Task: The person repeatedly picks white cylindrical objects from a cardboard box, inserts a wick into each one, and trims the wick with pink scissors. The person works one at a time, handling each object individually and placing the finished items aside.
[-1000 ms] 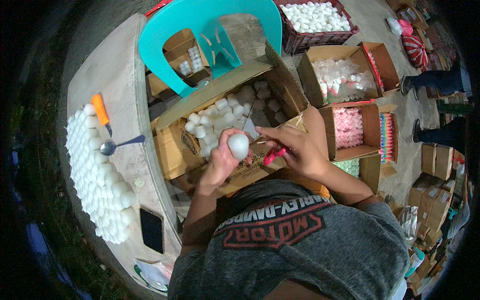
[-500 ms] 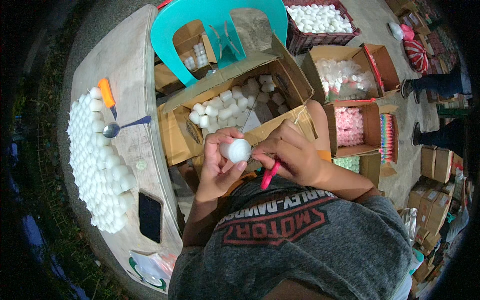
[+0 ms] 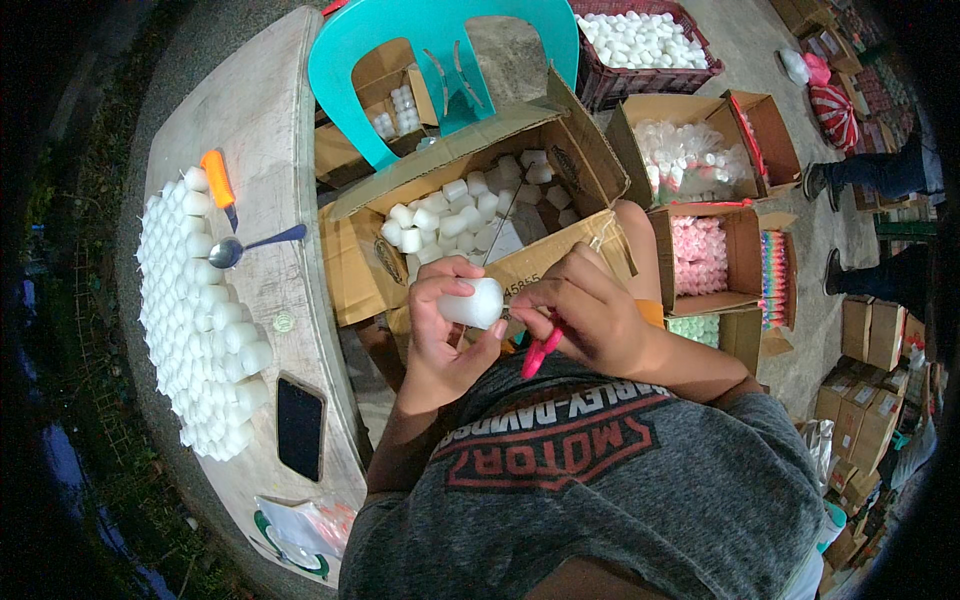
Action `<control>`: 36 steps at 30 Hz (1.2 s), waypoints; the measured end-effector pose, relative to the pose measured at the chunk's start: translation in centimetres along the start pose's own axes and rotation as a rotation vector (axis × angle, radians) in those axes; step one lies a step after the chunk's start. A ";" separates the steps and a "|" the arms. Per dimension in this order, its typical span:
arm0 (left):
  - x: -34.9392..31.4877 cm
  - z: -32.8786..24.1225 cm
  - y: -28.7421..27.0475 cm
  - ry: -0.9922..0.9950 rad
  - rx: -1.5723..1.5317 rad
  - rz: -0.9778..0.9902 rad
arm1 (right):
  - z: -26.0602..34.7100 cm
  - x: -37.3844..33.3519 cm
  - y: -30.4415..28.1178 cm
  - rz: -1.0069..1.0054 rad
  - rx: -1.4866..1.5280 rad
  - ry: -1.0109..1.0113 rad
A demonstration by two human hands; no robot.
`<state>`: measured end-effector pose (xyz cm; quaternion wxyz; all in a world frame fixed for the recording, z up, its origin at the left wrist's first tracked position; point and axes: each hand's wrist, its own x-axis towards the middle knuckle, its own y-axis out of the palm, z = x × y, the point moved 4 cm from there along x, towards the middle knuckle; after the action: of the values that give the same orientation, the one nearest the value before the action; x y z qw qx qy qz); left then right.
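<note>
The left hand [image 3: 440, 335] grips a white wax candle [image 3: 472, 303] sideways while the right hand [image 3: 585, 320], holding red-handled scissors [image 3: 540, 352], should trim its end steadily.

both forearms come up from the lower edge and bend inward, meeting in front of the chest. the left hand [image 3: 440, 330] is raised with its palm turned toward the right, fingers curled and thumb folded across the top in a closed grasp. the right hand [image 3: 585, 320] sits just beside it, knuckles up, fingers curled tight, fingertips nearly touching the left hand's.
</note>
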<state>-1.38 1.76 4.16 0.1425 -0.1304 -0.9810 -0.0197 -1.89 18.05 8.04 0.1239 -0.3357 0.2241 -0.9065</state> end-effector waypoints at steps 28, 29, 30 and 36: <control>-0.9 -1.0 0.6 0.279 0.411 -0.109 | -0.8 0.0 -0.1 0.067 0.199 0.192; -1.0 -0.9 0.6 0.286 0.429 -0.110 | -0.8 -0.1 0.0 0.067 0.211 0.211; -1.0 -0.9 0.6 0.293 0.447 -0.110 | -0.9 -0.2 0.0 0.066 0.223 0.230; -1.3 -0.8 0.8 0.317 0.533 -0.054 | -1.1 -0.5 -0.3 0.102 0.240 0.245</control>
<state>0.29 2.18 4.56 0.3225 -0.0575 -0.9203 0.2141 -2.29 18.85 7.21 0.1804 -0.1935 0.1444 -0.9535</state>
